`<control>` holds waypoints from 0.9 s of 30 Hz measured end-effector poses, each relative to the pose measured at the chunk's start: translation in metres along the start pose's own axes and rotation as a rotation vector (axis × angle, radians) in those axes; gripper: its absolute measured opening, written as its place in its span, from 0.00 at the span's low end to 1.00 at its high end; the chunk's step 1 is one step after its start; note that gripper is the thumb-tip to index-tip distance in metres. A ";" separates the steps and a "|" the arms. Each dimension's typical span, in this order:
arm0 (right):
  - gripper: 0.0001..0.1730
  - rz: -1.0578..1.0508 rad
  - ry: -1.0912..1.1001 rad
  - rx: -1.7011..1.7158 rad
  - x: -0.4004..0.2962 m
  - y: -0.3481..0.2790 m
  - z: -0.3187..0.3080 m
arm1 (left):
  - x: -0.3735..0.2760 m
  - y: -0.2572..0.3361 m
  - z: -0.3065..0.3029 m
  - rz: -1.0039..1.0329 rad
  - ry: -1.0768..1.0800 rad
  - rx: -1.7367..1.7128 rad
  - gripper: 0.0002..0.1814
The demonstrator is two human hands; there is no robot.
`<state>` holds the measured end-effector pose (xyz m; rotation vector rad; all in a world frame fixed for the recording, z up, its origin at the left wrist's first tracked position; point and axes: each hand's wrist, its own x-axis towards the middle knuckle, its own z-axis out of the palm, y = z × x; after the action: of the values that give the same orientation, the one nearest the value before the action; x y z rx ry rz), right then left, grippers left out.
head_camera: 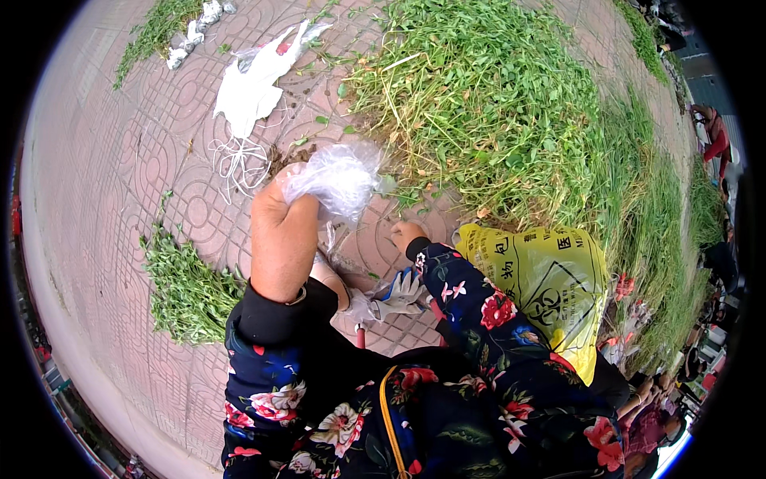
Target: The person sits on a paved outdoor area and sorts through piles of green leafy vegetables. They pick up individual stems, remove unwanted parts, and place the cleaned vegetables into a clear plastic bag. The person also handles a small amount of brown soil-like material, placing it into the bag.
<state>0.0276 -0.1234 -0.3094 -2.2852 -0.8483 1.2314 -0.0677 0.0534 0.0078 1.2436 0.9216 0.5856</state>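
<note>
My left hand (282, 242) is raised over the paving and grips a crumpled clear plastic bag (344, 179). Lower down and to the right, my right hand (407, 234) is near the bricks with its fingers curled; whether they hold anything is hidden. Beyond both hands lies a large heap of cut green plants (497, 102) with leafy stems. A yellow plastic bag (538, 287) with a biohazard symbol and writing is beside my right sleeve. Below my hands, a white and blue work glove (404, 293) rests close to my feet.
A white plastic bag (251, 90) and a tangle of white string (239, 158) lie ahead on the patterned paving (155, 143). At left is a smaller bunch of greens (185, 287). More greens (158, 36) lie at the upper left. People (715, 141) are at the right rim.
</note>
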 end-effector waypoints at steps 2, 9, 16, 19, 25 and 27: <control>0.12 0.002 0.091 0.019 0.001 0.007 -0.015 | 0.002 0.003 0.001 0.040 -0.043 0.090 0.13; 0.12 0.081 0.560 0.120 0.036 -0.010 -0.088 | -0.004 0.008 0.013 -0.030 -0.225 0.342 0.10; 0.25 -0.070 0.675 -0.167 0.077 -0.038 -0.171 | -0.001 0.004 0.025 0.040 -0.319 0.363 0.17; 0.30 -0.018 0.588 -0.233 0.091 -0.036 -0.190 | 0.005 0.001 0.016 -0.187 -0.395 0.494 0.15; 0.40 0.183 0.342 -0.343 0.100 -0.026 -0.194 | 0.011 -0.011 0.017 -0.089 -0.413 0.550 0.09; 0.40 0.364 0.154 -0.355 0.096 -0.036 -0.192 | 0.011 -0.012 0.016 -0.134 -0.410 0.550 0.09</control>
<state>0.2197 -0.0445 -0.2445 -2.8784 -0.6550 1.0920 -0.0490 0.0509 -0.0057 1.6959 0.8290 -0.0495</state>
